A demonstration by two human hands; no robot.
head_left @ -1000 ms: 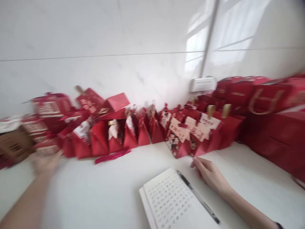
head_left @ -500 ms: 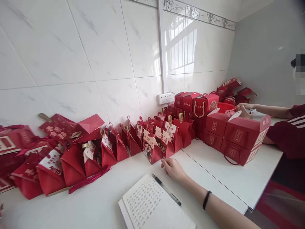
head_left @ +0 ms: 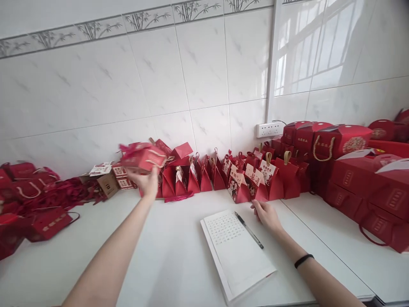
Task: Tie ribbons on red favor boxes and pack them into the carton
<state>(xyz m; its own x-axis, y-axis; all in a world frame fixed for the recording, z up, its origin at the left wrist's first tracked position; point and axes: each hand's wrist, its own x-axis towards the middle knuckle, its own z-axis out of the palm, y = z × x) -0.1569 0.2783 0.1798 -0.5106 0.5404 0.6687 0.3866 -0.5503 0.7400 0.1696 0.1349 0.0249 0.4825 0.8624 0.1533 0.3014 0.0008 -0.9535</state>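
Note:
My left hand (head_left: 147, 181) is raised at the left of the row, fingers and thumb around the underside of a red gift box (head_left: 142, 157) with a cord handle and a ribbon; motion blurs it slightly. On the tabletop, my right hand (head_left: 266, 215) rests with its fingers curled beside the base of a small red peaked candy box (head_left: 260, 189). Whatever those fingers hold, if anything, is hidden. An open notebook (head_left: 241, 266) with handwritten lines lies between my arms, and a black pen (head_left: 249, 230) lies along its right edge.
More peaked boxes (head_left: 204, 175) stand along the tiled wall. Larger red boxes (head_left: 361, 183) are stacked at right. To the left lie dark red ribbons (head_left: 64, 189), a brown carton (head_left: 108, 185) and a tipped red box (head_left: 51, 224). A power strip (head_left: 270, 129) is on the wall.
The view has swung left, so the co-worker at the right is out of sight. My left hand has come into view with the red gift box. My right hand stays by the peaked boxes.

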